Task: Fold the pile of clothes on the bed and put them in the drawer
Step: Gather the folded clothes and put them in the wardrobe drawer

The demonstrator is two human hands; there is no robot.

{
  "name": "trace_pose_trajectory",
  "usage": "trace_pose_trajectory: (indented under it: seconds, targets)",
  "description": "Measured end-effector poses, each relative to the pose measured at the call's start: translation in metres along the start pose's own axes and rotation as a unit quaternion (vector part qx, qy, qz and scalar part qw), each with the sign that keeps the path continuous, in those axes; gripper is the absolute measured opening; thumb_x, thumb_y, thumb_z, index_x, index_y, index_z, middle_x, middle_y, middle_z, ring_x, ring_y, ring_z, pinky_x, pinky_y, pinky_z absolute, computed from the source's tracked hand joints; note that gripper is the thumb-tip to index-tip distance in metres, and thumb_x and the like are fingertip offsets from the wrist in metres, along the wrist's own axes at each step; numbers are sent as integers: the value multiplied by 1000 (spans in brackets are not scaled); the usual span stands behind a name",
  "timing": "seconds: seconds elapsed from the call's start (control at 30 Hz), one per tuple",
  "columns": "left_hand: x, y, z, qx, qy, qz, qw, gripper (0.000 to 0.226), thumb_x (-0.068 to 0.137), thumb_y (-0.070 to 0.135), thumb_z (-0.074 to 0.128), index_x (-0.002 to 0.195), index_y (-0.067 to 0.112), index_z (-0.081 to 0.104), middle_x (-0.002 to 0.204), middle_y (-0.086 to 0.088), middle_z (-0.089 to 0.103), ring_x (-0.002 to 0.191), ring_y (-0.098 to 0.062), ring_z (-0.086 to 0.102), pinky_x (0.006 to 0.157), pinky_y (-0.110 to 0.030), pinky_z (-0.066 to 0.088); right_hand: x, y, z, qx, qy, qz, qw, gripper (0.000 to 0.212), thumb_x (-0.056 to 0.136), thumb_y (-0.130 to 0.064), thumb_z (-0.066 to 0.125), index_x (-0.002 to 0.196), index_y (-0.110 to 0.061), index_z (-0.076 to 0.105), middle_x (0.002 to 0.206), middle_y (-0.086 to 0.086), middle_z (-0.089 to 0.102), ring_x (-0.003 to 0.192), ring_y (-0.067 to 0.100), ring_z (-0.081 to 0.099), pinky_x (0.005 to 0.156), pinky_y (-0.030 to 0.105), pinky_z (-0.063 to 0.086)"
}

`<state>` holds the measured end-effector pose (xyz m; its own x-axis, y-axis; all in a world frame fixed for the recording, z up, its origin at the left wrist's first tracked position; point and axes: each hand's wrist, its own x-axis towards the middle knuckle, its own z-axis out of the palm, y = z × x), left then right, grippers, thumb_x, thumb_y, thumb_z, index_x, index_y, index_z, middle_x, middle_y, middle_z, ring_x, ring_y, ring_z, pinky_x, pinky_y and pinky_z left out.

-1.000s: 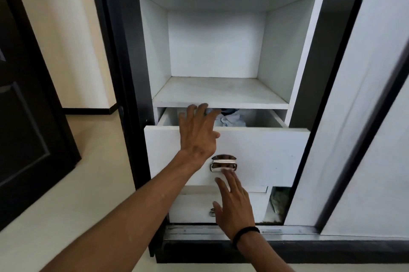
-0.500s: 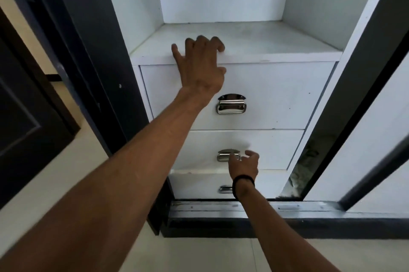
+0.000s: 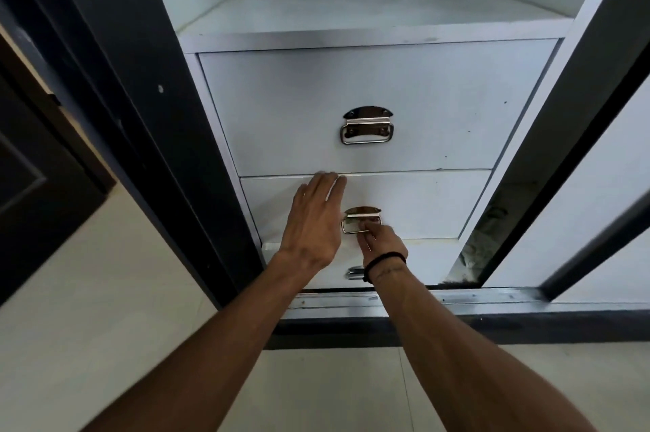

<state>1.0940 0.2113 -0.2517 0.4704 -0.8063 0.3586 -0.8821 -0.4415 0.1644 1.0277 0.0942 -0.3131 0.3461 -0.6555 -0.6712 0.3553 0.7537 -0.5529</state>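
While pinching: right hand (image 3: 381, 243) fingers on chrome loop handle (image 3: 361, 224), left hand (image 3: 313, 220) splayed flat.

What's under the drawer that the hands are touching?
Another white drawer, shut, sits under the middle drawer. The right hand and wrist hide most of its metal handle. Its inside cannot be seen.

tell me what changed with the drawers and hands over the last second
The top drawer, open a second ago with clothes inside, is now shut. The left hand dropped from its upper edge to the middle drawer. The right hand moved down and pinched the middle drawer's handle. The shelf is unchanged.
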Motion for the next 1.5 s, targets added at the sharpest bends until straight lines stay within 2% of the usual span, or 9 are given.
trace_pose_trajectory:
  seconds: [0.17,0.3,0.43,0.57,0.77,0.93,1.13,1.37,1.5]
  targets:
    - [0,4,4,11,-17,-14,1000,75,102,16,58,163,11,15,170,-10,14,158,-25,11,128,-39,10,-13,-3,3,84,-94,39,991,11,83,-13,56,73,-12,52,69,6,49,60,22,52,77,35,55]
    - [5,20,-5,27,-23,-35,999,85,93,13,68,162,11,18,166,-11,22,153,-27,20,128,-41,13,-26,-5,-9,68,-136,14,988,48,78,-59,78,76,-15,58,62,1,61,60,18,64,79,35,56]
    - [-1,33,-14,33,4,-45,998,74,87,13,75,153,14,40,151,-8,40,139,-26,38,119,-37,31,-47,10,-29,23,-137,-23,990,67,56,-75,83,81,-16,64,60,-2,60,54,12,59,74,34,57]
    - [-60,53,-28,-15,22,-30,999,56,88,2,71,143,6,56,141,-13,59,133,-30,52,116,-41,39,-83,32,-73,-39,-80,-38,995,65,61,-71,85,84,-12,68,55,-2,56,48,11,52,67,34,56]
    - [-167,101,-71,-42,64,-12,997,57,54,-8,80,110,1,75,103,-13,74,93,-32,71,81,-37,61,-165,60,-160,-82,-35,-24,996,69,58,-73,86,87,-14,65,58,1,54,55,16,53,71,36,57]
    - [-218,130,-104,-43,-30,-76,996,38,82,5,66,120,11,71,116,-6,69,107,-29,64,82,-36,51,-229,54,-208,-142,4,9,990,78,60,-73,85,104,-10,72,93,5,74,86,22,72,83,38,61]
    - [-223,202,-133,-173,-80,-85,978,38,98,28,61,135,24,62,134,-1,64,127,-25,52,101,-40,47,-286,-25,-222,-99,-83,-15,992,64,83,-45,83,129,-6,59,115,14,68,86,24,72,76,36,61]
    - [-202,373,-165,-284,-103,7,953,20,94,30,61,101,19,76,101,-7,78,100,-31,72,85,-41,57,-356,-153,-306,-46,-24,-193,980,19,94,-19,73,88,-4,64,58,3,67,44,11,62,44,21,49]
    - [-214,499,-157,-325,-160,101,927,16,91,24,66,102,23,77,100,-2,79,99,-28,73,89,-40,58,-395,-226,-417,-47,40,-257,964,24,96,-23,71,105,-1,71,86,10,73,74,19,71,64,29,61]
